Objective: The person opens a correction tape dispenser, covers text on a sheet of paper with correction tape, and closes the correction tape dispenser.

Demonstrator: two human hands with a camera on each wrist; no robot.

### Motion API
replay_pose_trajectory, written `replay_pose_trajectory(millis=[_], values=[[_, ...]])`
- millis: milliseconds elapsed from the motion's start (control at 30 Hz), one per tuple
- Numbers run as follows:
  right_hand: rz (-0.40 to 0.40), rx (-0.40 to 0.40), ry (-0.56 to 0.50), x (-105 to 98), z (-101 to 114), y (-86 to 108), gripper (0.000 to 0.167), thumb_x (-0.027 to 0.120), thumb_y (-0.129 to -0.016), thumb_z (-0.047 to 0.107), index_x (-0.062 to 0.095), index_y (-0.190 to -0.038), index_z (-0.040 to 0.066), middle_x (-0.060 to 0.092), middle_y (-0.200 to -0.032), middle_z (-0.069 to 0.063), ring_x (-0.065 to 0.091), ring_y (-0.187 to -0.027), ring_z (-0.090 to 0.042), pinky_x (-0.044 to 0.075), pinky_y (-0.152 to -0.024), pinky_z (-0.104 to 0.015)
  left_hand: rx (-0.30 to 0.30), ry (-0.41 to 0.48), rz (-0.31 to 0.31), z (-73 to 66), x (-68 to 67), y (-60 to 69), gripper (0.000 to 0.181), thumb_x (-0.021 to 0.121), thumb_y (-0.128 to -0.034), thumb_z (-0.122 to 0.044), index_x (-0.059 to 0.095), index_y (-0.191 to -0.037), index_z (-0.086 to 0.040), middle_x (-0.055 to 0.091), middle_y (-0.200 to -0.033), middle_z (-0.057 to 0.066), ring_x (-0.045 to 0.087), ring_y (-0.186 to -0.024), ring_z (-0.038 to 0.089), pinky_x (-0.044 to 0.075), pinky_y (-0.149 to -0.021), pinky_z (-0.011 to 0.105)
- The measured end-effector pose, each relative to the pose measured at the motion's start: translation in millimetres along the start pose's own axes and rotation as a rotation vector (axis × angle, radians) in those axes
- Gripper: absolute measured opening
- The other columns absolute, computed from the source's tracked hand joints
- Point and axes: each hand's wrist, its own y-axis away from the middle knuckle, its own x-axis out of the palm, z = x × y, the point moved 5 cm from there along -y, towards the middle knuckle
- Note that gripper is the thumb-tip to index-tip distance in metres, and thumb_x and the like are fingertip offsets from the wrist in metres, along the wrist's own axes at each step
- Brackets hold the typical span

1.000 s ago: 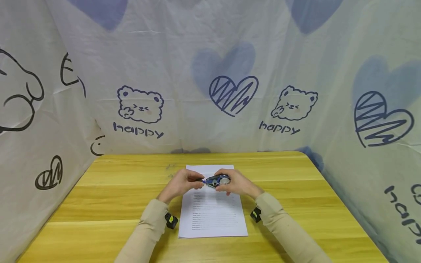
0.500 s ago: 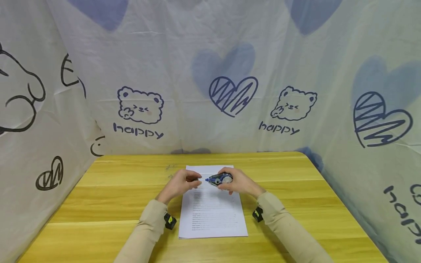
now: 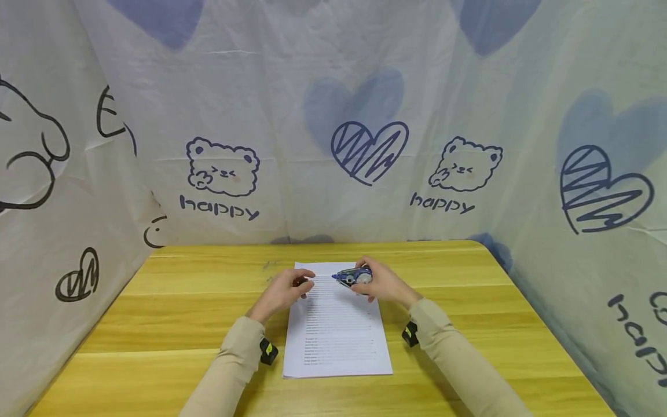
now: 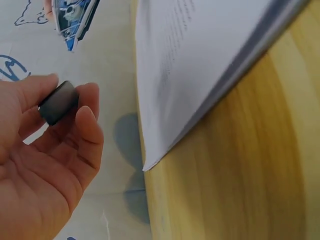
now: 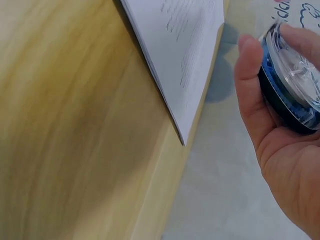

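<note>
My right hand grips a blue, clear-sided correction tape dispenser above the upper right of a printed paper stack, its blue tip pointing left. In the right wrist view the dispenser lies between thumb and fingers. My left hand is over the stack's upper left edge. Seen from the left wrist, this hand pinches a small dark cap between thumb and fingers, with the dispenser apart from it.
The paper lies on a yellow wood-grain table. Pale cloth printed with hearts and bears hangs behind the table and along both sides. Each wrist wears a small black device, one of them beside the paper's left edge.
The dispenser's tip and the dark cap have come apart. My right hand has moved right and slightly up with the dispenser, while my left hand has drawn a little to the left.
</note>
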Motion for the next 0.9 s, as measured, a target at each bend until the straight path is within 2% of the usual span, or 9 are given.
replay_pose_trajectory(millis=[67,200,300,400,533,700,800,900], values=[[-0.022,-0.001,-0.006,-2.7,-0.4,-1.2,0.046,0.077,-0.086,0.023,0.051,-0.124,0.014,0.064,-0.105,-0.015,0.063,-0.056,-0.026,0.057,-0.059,-0.046,0.001,-0.013,0.003,2.1,0.9,-0.5,0.032,0.056,-0.1010,-0.021,0.064,-0.126,-0.002,0.066,-0.083,0.015,0.063,-0.073,0.029,0.044,-0.059,0.028],[-0.057,-0.004,-0.008,-5.5,0.0,-3.9,0.046,0.078,-0.085,0.024,0.056,-0.125,0.017,0.064,-0.107,-0.014,0.061,-0.052,-0.028,0.056,-0.057,-0.048,0.013,-0.064,0.026,7.5,4.2,-1.1,0.034,0.051,-0.1036,-0.026,0.065,-0.122,-0.002,0.059,-0.069,0.007,0.057,-0.060,0.021,0.041,-0.055,0.027],[-0.073,0.000,0.003,-5.7,1.6,-5.7,0.047,0.079,-0.084,0.025,0.059,-0.126,0.017,0.064,-0.110,-0.014,0.060,-0.051,-0.025,0.056,-0.055,-0.047,0.027,-0.101,0.051,10.5,6.2,-1.8,0.032,0.049,-0.1041,-0.026,0.067,-0.117,-0.002,0.056,-0.064,0.004,0.051,-0.054,0.015,0.041,-0.053,0.027],[-0.088,0.011,0.022,-5.4,2.1,-8.4,0.048,0.080,-0.083,0.025,0.060,-0.126,0.016,0.065,-0.109,-0.014,0.060,-0.051,-0.023,0.056,-0.055,-0.047,0.025,-0.114,0.060,12.0,6.1,-3.0,0.031,0.050,-0.1038,-0.024,0.068,-0.114,-0.001,0.060,-0.070,0.009,0.050,-0.053,0.014,0.043,-0.052,0.028],[-0.102,0.031,0.028,-3.1,1.1,-13.5,0.047,0.081,-0.082,0.023,0.062,-0.124,0.013,0.066,-0.106,-0.013,0.063,-0.053,-0.024,0.057,-0.057,-0.047,0.013,-0.129,0.054,12.2,5.1,-4.1,0.030,0.051,-0.1030,-0.020,0.067,-0.116,0.001,0.067,-0.087,0.014,0.053,-0.060,0.015,0.044,-0.056,0.029],[-0.099,0.044,0.030,1.6,4.8,-20.8,0.045,0.081,-0.081,0.021,0.063,-0.121,0.008,0.068,-0.100,-0.012,0.067,-0.057,-0.027,0.058,-0.059,-0.044,0.021,-0.229,0.042,11.9,6.6,-6.7,0.025,0.046,-0.0997,-0.006,0.067,-0.111,0.000,0.068,-0.105,0.015,0.049,-0.070,0.017,0.040,-0.065,0.030],[-0.076,0.041,0.031,4.6,10.0,-24.5,0.044,0.079,-0.083,0.020,0.063,-0.121,0.007,0.068,-0.100,-0.012,0.069,-0.060,-0.028,0.059,-0.062,-0.043,0.006,-0.271,0.040,15.6,8.5,-8.5,0.025,0.044,-0.0977,-0.002,0.067,-0.108,-0.002,0.067,-0.109,0.015,0.050,-0.075,0.018,0.040,-0.066,0.031],[-0.043,0.040,0.032,7.0,12.7,-28.5,0.048,0.077,-0.085,0.019,0.059,-0.128,0.006,0.067,-0.105,-0.013,0.070,-0.065,-0.029,0.060,-0.066,-0.042,-0.038,-0.253,0.044,19.9,7.7,-9.2,0.020,0.049,-0.1001,-0.009,0.065,-0.109,-0.002,0.067,-0.097,0.013,0.051,-0.072,0.018,0.041,-0.062,0.030]])
